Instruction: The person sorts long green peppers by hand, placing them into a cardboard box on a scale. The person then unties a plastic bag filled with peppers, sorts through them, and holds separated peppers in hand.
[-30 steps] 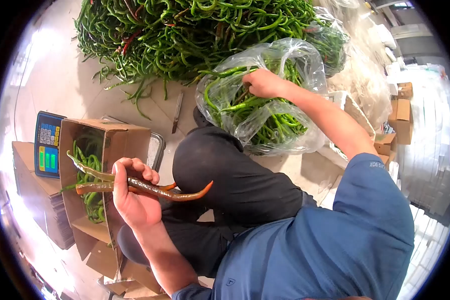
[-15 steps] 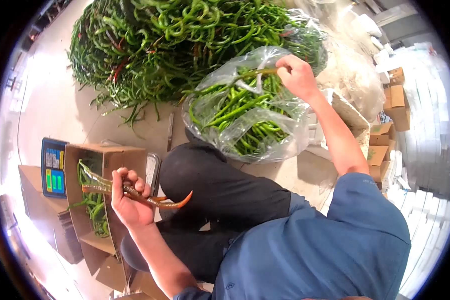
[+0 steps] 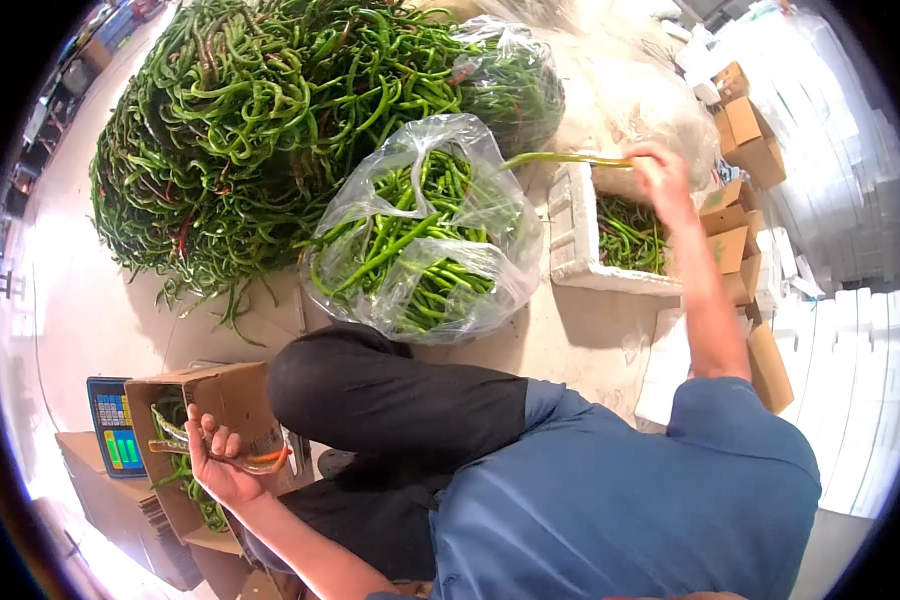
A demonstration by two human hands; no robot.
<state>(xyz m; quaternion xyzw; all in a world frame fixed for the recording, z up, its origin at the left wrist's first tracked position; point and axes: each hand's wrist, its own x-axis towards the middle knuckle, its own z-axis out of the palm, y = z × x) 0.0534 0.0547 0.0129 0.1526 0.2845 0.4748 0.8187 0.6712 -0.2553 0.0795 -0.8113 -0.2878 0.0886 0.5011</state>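
The fingers of my right hand [image 3: 662, 185] are pinched together on one end of a long, slender, yellowish-green pepper [image 3: 567, 157], which runs out sideways to my left, crossing in view the far left corner of a white foam box [image 3: 570, 235]. Green peppers [image 3: 630, 235] lie inside that box, below my wrist. The fingers of my left hand [image 3: 228, 478] are loosely curled around long, glossy, reddish-brown peppers with an orange tip [image 3: 267, 464]; I can't tell exactly how many I have there.

Just beyond my left hand is an upturned-flap brown cardboard box [image 3: 225, 400] with green peppers in it, and beside it a blue scale panel [image 3: 120, 425] with a keypad and lit green digits. Flat brown cardboard [image 3: 120, 520] is stacked near it.

Between my two hands, past my black-trousered knee [image 3: 370, 390], a clear plastic bag [image 3: 515, 275] gapes on the pale floor [image 3: 70, 260], full of straight green peppers [image 3: 410, 245]. Farther out rises a big heap of curly green peppers [image 3: 230, 130], a few of them red.
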